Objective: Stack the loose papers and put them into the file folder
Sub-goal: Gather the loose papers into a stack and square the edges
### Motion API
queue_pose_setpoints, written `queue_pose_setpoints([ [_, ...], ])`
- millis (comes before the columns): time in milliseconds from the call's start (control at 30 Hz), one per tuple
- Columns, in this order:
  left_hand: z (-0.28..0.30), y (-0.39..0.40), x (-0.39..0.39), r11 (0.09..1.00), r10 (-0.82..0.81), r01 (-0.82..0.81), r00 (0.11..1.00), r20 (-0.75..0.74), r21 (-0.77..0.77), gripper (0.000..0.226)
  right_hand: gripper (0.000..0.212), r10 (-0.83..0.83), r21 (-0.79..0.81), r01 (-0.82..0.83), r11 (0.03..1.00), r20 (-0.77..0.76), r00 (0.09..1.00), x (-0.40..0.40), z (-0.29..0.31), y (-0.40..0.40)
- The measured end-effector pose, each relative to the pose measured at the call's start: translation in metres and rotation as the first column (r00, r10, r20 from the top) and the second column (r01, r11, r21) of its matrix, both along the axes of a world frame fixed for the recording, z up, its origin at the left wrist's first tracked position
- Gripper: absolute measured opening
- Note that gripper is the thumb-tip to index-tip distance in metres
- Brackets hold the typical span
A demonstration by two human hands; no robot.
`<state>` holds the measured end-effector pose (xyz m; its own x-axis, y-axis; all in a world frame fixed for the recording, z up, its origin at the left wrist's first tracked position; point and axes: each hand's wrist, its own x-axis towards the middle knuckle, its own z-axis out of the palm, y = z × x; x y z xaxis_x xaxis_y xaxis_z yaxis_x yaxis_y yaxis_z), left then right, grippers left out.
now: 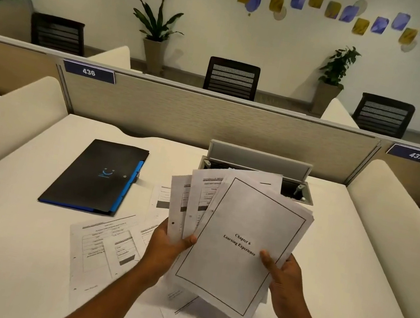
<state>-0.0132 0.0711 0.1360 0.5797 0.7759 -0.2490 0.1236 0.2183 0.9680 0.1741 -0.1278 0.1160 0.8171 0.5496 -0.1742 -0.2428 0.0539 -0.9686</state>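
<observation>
Both hands lift a fanned bundle of papers [243,235] above a white desk [10,251]; the left hand [164,250] pinches its left edge, the right hand [285,278] its right edge. Its top sheet reads "Chapter 6 Learning Experience". More loose sheets [104,246] lie on the desk beneath and left of the bundle. Farther left lies the closed black file folder [96,176]. Partition labels [88,72] read "436" and "437".

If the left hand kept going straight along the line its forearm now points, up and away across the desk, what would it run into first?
Probably the open cable box at the back of the desk. The left hand, gripping the fanned papers, points that way, well right of the black folder. Depth is unclear; the papers hide the path.
</observation>
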Motion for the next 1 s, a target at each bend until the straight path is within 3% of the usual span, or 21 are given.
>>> queue_pose_setpoints([
  [100, -0.006, -0.004, 0.001, 0.999, 0.039, -0.038, 0.999, -0.03, 0.033, 0.048, 0.043, 0.004, -0.067, -0.002, 0.998, 0.025, 1.0, -0.008, -0.005, 0.004],
  [267, 0.004, -0.005, 0.004, 0.993, 0.111, -0.112, 0.993, 0.05, 0.027, 0.047, 0.03, -0.085, -0.05, 0.089, 0.995, 0.08, 0.993, -0.012, 0.007, 0.014],
  [400, 0.02, 0.003, 0.007, 0.988, 0.101, -0.113, 0.989, 0.11, 0.101, 0.057, 0.049, -0.028, 0.018, 0.025, 1.0, 0.185, 0.982, -0.007, 0.019, 0.012],
  [500, 0.016, 0.002, 0.009, 0.993, 0.035, -0.041, 0.998, 0.056, 0.11, 0.056, 0.066, 0.051, -0.038, -0.045, 0.998, 0.189, 0.981, -0.012, 0.007, 0.017],
  [633, 0.012, 0.003, 0.012, 0.991, -0.019, 0.017, 1.0, 0.01, 0.13, 0.038, 0.026, 0.007, -0.083, 0.014, 0.996, 0.253, 0.967, -0.023, 0.004, 0.025],
  [767, 0.016, 0.0, 0.014, 0.993, 0.019, -0.026, 0.998, 0.058, 0.117, 0.028, 0.059, -0.015, 0.009, 0.013, 1.0, 0.203, 0.979, -0.023, 0.012, 0.026],
  [833, 0.012, -0.013, 0.018, 0.991, -0.017, 0.013, 0.999, 0.028, 0.13, 0.037, 0.066, 0.012, -0.06, 0.0, 0.998, 0.194, 0.981, -0.031, 0.006, 0.031],
  [933, 0.011, -0.021, 0.024, 0.989, 0.056, -0.058, 0.998, 0.02, 0.137, 0.048, 0.042, -0.076, -0.087, 0.097, 0.991, 0.216, 0.973, -0.04, 0.01, 0.036],
  [1000, 0.017, -0.017, 0.024, 0.982, 0.107, -0.117, 0.992, 0.073, 0.147, 0.044, 0.04, -0.118, -0.015, 0.123, 0.992, 0.196, 0.973, -0.035, 0.015, 0.035],
])
